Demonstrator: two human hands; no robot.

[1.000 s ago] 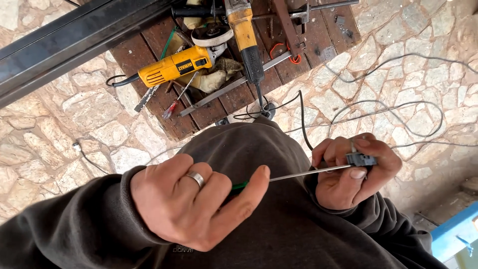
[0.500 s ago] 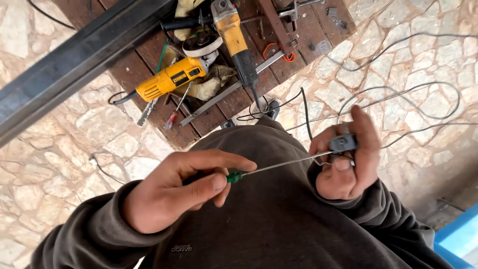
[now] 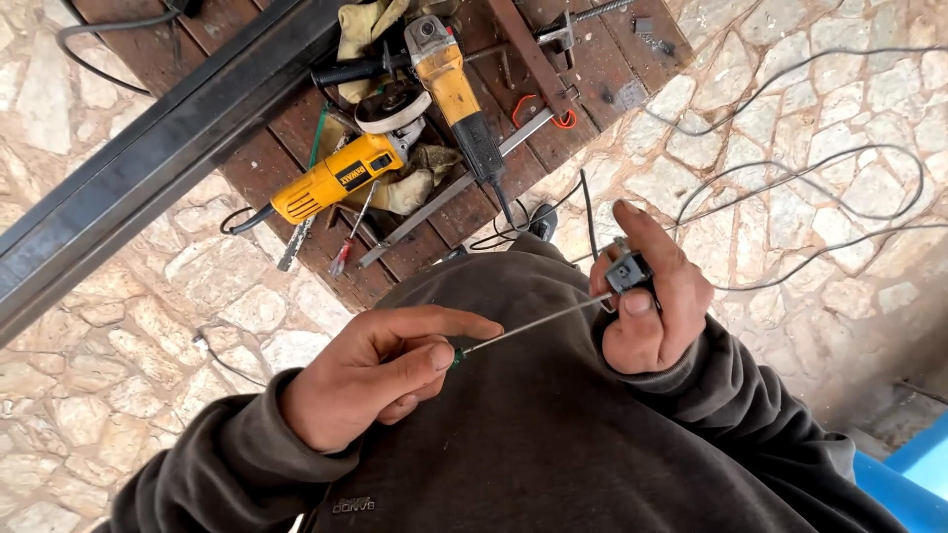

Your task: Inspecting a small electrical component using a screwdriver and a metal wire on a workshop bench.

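Screwdriver [image 3: 533, 326] tip sits in the small grey connector [image 3: 628, 270]; left hand [image 3: 370, 380] fingers clamp its handle, right hand [image 3: 652, 306] fingers clamp the connector; screw work appears unfinished.

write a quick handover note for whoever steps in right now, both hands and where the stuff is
Left hand: grips the green-handled slim screwdriver, tip at the part.
Right hand: pinches the small grey plastic electrical part between thumb and fingers.
Both are held over the lap, above the stone floor.
Two yellow angle grinders lie on the wooden pallet; black cables trail to the right.
Done: screwdriver tip is at the part.
Left: whether any screw is tight cannot be told.
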